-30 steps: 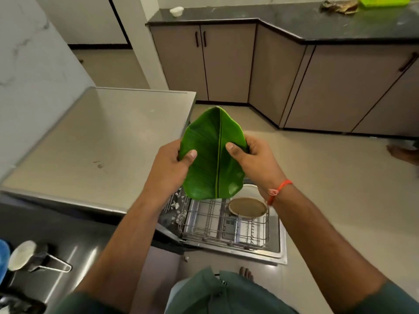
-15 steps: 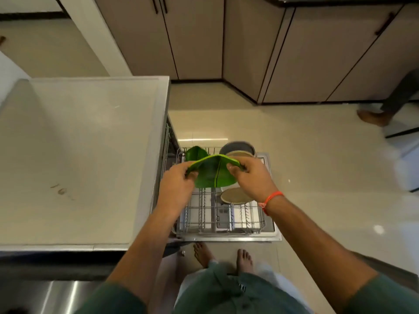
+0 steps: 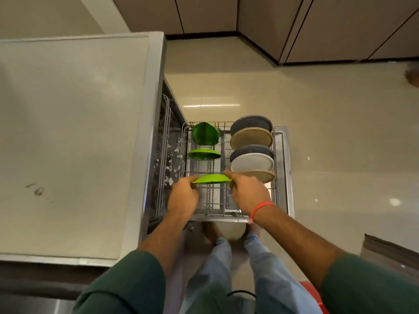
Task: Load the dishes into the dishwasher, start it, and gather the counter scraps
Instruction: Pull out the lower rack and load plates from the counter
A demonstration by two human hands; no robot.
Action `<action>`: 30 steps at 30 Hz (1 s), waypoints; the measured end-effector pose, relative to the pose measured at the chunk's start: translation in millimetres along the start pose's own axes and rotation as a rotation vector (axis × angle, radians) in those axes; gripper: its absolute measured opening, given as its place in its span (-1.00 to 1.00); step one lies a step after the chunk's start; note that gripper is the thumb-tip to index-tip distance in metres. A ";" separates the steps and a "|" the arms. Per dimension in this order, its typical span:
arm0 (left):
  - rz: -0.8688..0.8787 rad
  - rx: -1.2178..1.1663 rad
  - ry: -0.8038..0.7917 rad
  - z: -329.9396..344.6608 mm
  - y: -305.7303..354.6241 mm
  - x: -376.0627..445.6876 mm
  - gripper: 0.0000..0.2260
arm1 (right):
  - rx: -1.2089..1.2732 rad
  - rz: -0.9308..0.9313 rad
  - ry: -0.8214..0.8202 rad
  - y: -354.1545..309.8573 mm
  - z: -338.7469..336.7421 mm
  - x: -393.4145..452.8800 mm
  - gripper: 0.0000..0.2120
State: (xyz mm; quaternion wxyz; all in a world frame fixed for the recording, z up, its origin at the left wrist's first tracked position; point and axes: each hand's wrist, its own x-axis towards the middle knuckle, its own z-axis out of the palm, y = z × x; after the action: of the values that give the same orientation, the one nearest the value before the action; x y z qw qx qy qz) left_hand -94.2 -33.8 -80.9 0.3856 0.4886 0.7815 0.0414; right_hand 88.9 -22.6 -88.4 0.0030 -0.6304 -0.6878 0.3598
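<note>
On your far left the flat top of the dishwasher (image 3: 74, 141) fills the view, a small smudge (image 3: 38, 191) low on its pale surface. Just right of its edge the lower rack (image 3: 205, 207) is pulled out over the open door (image 3: 283, 168). Your left hand (image 3: 182, 197) pinches the left end of a green leaf-shaped plate (image 3: 212, 178), fingers curled tight on its rim. The plate stands on edge in the rack's left row, nearest you. Behind it in the same row stand a second green plate (image 3: 204, 153) and a third green plate (image 3: 205, 133), each apart from the next. Your right hand (image 3: 248, 192) grips the near plate's right end, thumb and fingers closed on it, an orange band (image 3: 261, 208) on that wrist. Further right a row of round plates (image 3: 251, 150), grey and tan, leans overlapping along the rack's right side
</note>
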 end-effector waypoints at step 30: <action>-0.230 -0.289 0.296 146.0 -107.3 227.9 -0.69 | 0.081 0.113 -0.117 69.8 205.6 199.8 -0.48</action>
State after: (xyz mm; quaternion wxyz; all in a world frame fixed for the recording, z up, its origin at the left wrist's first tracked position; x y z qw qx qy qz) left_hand -130.1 46.4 -358.5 0.3348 0.3249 0.8660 0.1798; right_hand 14.2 46.4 -365.4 -0.0321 -0.6456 -0.6350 0.4230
